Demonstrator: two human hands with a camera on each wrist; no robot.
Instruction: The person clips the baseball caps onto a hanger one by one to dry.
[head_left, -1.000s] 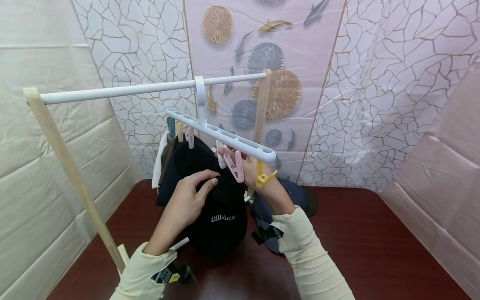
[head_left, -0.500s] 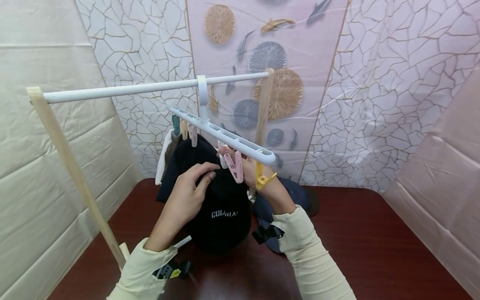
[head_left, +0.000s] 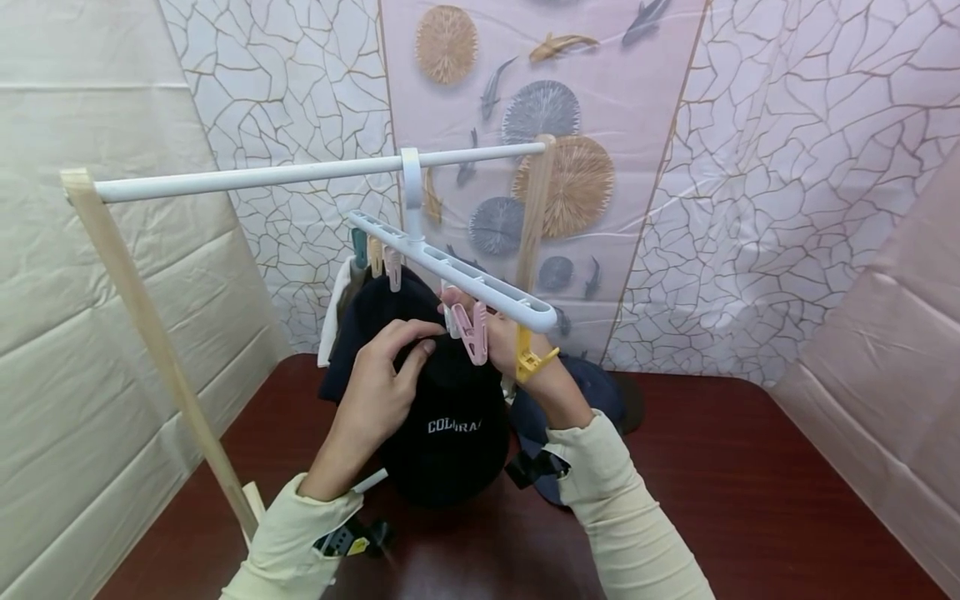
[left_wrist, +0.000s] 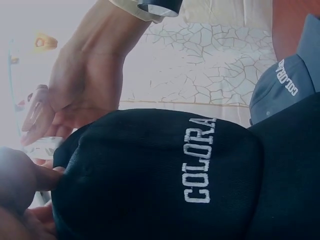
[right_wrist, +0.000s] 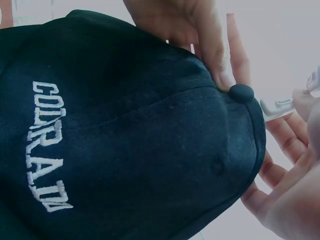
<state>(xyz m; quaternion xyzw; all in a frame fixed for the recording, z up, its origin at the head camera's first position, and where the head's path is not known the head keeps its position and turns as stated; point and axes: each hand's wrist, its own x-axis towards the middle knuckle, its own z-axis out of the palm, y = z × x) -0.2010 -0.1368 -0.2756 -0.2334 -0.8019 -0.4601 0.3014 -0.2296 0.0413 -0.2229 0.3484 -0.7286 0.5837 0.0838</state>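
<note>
A black baseball cap (head_left: 450, 458) with white lettering hangs crown up below a white clip hanger (head_left: 450, 268). My left hand (head_left: 381, 385) pinches the cap's crown between thumb and forefinger, right by the top button (right_wrist: 242, 93). Behind the hanger's near half, my right hand (head_left: 506, 343) holds a white clothespin (right_wrist: 277, 108) by its upper end. The clothespin's lower end overlaps the edge of the crown in the right wrist view; I cannot tell whether it bites the fabric. In front of the right hand hang a pink clothespin (head_left: 474, 335) and a yellow clothespin (head_left: 532, 358).
The hanger hooks over a white rail (head_left: 285, 173) between wooden posts (head_left: 161, 333). Dark caps (head_left: 352, 333) hang at its far end under several clothespins (head_left: 377, 257). A blue-grey cap (head_left: 596, 392) lies on the dark red table (head_left: 720, 467), right of the right forearm.
My left hand has lifted the black cap slightly toward the white clothespin. The right hand keeps its hold and has barely moved. The head view has shifted a little.
</note>
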